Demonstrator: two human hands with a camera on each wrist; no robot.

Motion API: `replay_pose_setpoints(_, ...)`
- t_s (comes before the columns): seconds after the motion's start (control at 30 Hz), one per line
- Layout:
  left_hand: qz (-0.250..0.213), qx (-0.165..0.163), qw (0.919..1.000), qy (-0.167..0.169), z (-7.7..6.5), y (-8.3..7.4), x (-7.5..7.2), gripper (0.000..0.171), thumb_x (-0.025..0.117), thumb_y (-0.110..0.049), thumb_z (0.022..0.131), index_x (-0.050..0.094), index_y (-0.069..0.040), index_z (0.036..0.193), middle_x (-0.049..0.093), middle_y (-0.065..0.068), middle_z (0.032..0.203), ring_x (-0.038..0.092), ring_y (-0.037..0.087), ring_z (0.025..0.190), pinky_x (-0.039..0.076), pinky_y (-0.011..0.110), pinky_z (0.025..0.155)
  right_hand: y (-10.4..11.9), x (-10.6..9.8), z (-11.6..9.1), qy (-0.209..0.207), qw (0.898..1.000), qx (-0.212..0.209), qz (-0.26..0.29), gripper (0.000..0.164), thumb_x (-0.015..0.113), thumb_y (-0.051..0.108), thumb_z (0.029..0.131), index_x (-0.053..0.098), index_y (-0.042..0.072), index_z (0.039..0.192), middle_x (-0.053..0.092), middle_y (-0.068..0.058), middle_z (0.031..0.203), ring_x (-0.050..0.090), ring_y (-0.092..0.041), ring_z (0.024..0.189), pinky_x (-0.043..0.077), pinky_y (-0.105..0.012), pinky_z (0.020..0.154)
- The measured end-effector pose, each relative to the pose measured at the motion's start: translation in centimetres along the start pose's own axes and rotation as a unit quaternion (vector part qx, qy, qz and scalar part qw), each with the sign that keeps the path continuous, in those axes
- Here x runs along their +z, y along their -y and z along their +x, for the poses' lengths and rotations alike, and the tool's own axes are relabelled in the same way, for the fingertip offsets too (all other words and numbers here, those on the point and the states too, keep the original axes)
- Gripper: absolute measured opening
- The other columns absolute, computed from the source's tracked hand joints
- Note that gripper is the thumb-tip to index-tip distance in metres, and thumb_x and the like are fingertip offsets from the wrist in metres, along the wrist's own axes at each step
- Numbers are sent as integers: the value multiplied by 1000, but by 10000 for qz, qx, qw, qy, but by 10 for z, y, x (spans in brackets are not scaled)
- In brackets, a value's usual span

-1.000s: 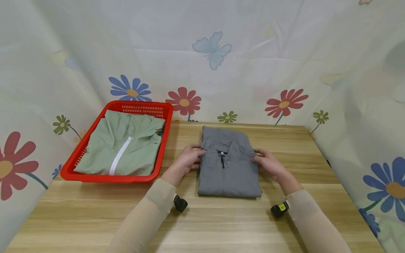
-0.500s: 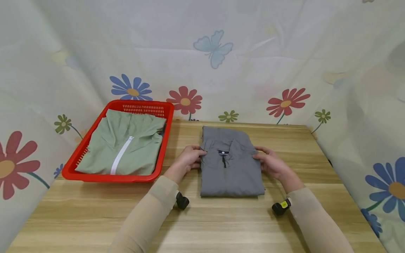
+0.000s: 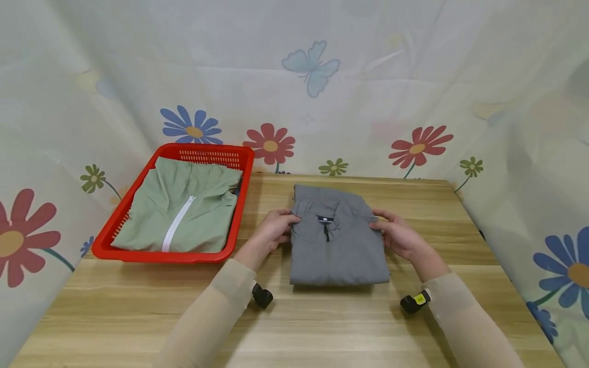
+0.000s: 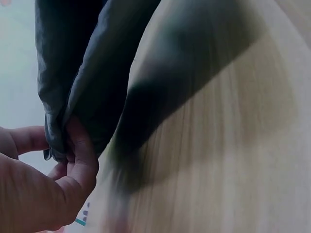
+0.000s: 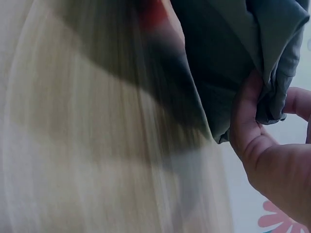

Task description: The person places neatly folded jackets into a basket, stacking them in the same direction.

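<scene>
A folded grey jacket (image 3: 340, 255), with a stand-up collar and a short dark zipper pull, hangs slightly above the wooden table, a shadow under its near edge. My left hand (image 3: 274, 228) pinches its left side by the collar; in the left wrist view, thumb and fingers (image 4: 82, 145) close on the layered cloth. On the opposite side my right hand (image 3: 399, 236) pinches the right edge, and the right wrist view shows its fingers (image 5: 248, 109) around the fabric. To the left, a folded light green jacket (image 3: 152, 214) with a white zipper lies in a red basket (image 3: 161, 257).
The wooden table (image 3: 322, 327) runs up to a white backdrop (image 3: 221, 76) printed with flowers and a butterfly. The basket stands on the table's left side, a short distance from my left hand.
The grey jacket has risen a little off the table, its near edge looking wider and its shadow larger. Both hands keep their hold on its sides. The basket stays put.
</scene>
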State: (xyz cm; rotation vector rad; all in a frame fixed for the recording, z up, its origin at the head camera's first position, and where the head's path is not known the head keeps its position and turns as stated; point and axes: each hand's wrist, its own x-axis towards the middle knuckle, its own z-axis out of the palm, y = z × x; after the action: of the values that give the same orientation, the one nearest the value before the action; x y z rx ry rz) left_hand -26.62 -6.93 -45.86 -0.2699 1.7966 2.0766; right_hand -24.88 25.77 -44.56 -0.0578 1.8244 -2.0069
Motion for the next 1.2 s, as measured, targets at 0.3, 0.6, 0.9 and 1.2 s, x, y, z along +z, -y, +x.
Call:
replay_pose_setpoints(0.3, 27, 274, 9996, 26, -21, -10, -2, 52, 62, -7, 98, 48, 5, 147, 68, 14, 112, 66, 18, 90, 57, 33, 76, 6, 9, -6, 39, 9998, -127, 134, 60, 51, -2, 103, 21, -6, 155, 67, -1, 111, 67, -12, 88, 57, -28, 73)
replay_pose_setpoints(0.6, 182, 366, 9992, -27, -41, -23, -10, 55, 63, -11, 99, 45, 1, 150, 62, 14, 122, 60, 23, 101, 51, 39, 88, 20, 23, -13, 94, 9996, -268, 10, 62, 54, 2, 103, 21, -5, 155, 65, -2, 116, 66, -13, 93, 56, -29, 78)
replay_pose_setpoints(0.9, 263, 616, 9977, -42, -59, -34, -24, 49, 62, -9, 100, 50, 0, 147, 61, 13, 122, 60, 20, 95, 53, 32, 80, 33, 40, -15, 212, 9987, -445, -111, 60, 55, 2, 103, 26, -4, 155, 66, -2, 117, 67, -15, 96, 56, -30, 79)
replay_pose_setpoints(1.2, 258, 663, 9975, -12, -72, -46, -40, 51, 60, -10, 102, 46, 0, 150, 58, 13, 124, 60, 18, 94, 58, 30, 80, 46, 60, -13, 200, 9981, -582, -68, 56, 55, 2, 102, 30, -5, 152, 67, -3, 116, 65, -15, 97, 55, -30, 81)
